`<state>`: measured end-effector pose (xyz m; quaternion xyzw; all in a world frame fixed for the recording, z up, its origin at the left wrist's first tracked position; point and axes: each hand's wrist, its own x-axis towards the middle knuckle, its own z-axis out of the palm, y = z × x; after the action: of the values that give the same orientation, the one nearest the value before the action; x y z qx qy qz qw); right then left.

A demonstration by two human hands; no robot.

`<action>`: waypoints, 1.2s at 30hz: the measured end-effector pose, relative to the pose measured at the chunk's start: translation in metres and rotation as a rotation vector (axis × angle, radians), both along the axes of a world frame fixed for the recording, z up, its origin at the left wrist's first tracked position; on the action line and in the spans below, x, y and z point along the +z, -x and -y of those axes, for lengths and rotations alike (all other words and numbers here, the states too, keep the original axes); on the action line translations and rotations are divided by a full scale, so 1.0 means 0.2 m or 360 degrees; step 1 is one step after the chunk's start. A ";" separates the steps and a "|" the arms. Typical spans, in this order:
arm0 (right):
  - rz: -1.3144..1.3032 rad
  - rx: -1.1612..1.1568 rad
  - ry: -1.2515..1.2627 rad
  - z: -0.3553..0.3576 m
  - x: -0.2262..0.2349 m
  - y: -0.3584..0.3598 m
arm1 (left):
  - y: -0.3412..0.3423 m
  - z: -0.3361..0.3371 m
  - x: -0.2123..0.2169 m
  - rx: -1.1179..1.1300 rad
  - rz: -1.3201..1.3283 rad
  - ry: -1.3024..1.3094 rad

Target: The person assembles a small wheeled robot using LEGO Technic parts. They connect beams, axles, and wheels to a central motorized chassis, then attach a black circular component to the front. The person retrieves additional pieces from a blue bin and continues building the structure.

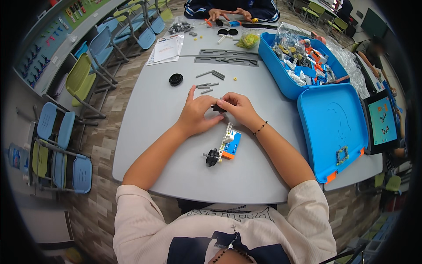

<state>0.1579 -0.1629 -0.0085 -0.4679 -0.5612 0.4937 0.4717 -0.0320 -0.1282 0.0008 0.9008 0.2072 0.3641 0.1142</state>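
Above the middle of the table, my left hand (pixel 196 113) and my right hand (pixel 239 108) meet around a small black building piece (pixel 218 108). The fingertips of my right hand pinch it, and my left fingers close on its other side; its exact shape is mostly covered. Just below my hands lies a partly built model (pixel 228 143), with a white beam, a blue and white block, an orange end and a black wheel (pixel 212 157) on a grey axle. Beyond my left hand are several loose grey axles (pixel 207 85) and a black round wheel (pixel 176 79).
A blue bin (pixel 281 83) full of building pieces stands at the right, its blue lid (pixel 332 132) beside it. A tablet (pixel 382 119) leans farther right. Grey parts trays (pixel 228 58), papers (pixel 167 49) and another person's hands (pixel 228 14) are across the table.
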 end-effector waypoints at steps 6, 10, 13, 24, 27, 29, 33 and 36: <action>-0.0161 0.0082 0.0028 0.01 0.00 -0.01 | 0.00 0.03 -0.01 0.0055 -0.0023 -0.0015; -0.0190 0.0111 -0.0029 0.01 0.00 -0.02 | 0.00 0.04 -0.01 0.0068 0.0050 -0.0063; -0.0235 0.0066 -0.0002 0.02 0.01 -0.04 | 0.00 0.05 0.00 0.0094 0.0094 -0.0056; 0.0497 -0.0308 0.0054 0.42 0.04 -0.05 | -0.01 0.13 0.01 0.0002 0.0101 0.0665; 0.0599 -0.0204 0.0040 0.47 0.09 -0.04 | 0.00 0.15 0.02 -0.0034 0.0061 0.0804; 0.0658 -0.0164 0.0029 0.47 0.11 -0.02 | 0.00 0.16 0.02 -0.0090 0.0087 0.0744; 0.0705 -0.0131 0.0053 0.47 0.12 -0.02 | 0.02 0.18 0.02 -0.0137 0.0005 0.0519; 0.0613 -0.0116 0.0093 0.47 0.11 -0.02 | 0.02 0.20 0.01 -0.0130 -0.0012 0.0453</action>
<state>0.1620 -0.2563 0.0126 -0.5873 -0.6091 0.3937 0.3593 -0.0365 -0.1673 0.0028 0.8846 0.2203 0.3227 0.2548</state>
